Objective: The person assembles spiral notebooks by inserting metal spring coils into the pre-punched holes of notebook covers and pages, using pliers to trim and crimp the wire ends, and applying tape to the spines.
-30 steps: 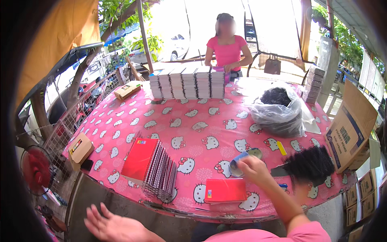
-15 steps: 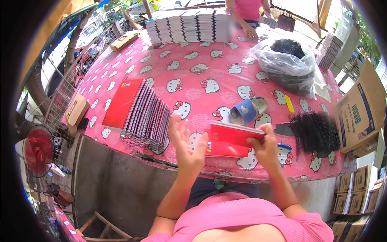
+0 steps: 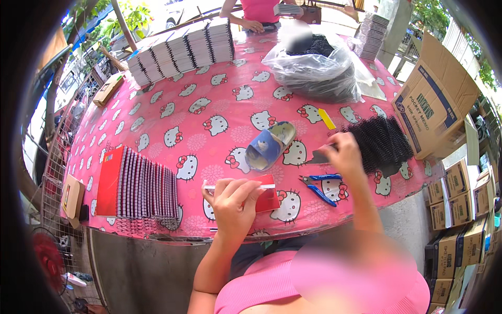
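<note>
Right hand (image 3: 345, 157) has moved beside black coils (image 3: 384, 142), grip unclear; left hand (image 3: 234, 204) holds a notebook (image 3: 266, 186).

Dark lettering (image 3: 421, 107) marks the open brown carton (image 3: 436, 89) and stacked brown boxes (image 3: 458, 178).

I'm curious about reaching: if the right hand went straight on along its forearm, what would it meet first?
Probably the yellow strip, though the black coils lie close and depth is unclear.
</note>
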`<state>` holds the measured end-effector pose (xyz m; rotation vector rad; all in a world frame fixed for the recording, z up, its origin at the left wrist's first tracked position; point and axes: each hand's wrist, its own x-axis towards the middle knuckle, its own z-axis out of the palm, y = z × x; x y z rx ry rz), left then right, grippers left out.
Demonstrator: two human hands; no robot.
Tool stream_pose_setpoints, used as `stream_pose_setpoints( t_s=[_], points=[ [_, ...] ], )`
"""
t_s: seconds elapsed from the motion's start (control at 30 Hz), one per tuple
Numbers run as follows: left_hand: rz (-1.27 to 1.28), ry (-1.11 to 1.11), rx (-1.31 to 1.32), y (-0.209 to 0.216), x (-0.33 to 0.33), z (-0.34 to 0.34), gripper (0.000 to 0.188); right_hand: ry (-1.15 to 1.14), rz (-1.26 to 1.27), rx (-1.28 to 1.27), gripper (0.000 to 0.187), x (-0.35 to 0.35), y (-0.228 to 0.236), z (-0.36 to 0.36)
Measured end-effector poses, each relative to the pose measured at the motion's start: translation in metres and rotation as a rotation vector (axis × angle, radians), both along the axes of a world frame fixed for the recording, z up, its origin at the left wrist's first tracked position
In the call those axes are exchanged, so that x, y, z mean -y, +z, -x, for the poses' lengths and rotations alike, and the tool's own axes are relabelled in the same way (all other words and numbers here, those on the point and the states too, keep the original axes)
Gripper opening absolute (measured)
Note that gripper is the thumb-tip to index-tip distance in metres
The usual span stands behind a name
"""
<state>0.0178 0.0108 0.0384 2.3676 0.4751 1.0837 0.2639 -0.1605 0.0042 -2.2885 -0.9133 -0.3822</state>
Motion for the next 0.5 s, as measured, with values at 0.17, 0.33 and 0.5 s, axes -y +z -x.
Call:
stream_pose_setpoints(
  t_s=[0.17, 0.33, 0.5],
  points=[
    [-0.012, -0.017, 0.001, 0.006, -0.001, -0.003, 0.010, -0.105, 0.346, -0.016, 0.028, 0.036, -0.035, -0.052],
    [-0.036, -0.037, 0.030, 0.010, -0.001, 0.001, 0.013, -0.030, 0.065, -0.114, 0.025, 0.029, 0.006, -0.031],
    [0.001, -0.026, -0.035, 0.009, -0.002, 0.004, 0.018, 0.612, -0.104, -0.253, 0.045, -0.009, 0.042, 0.066]
  ],
)
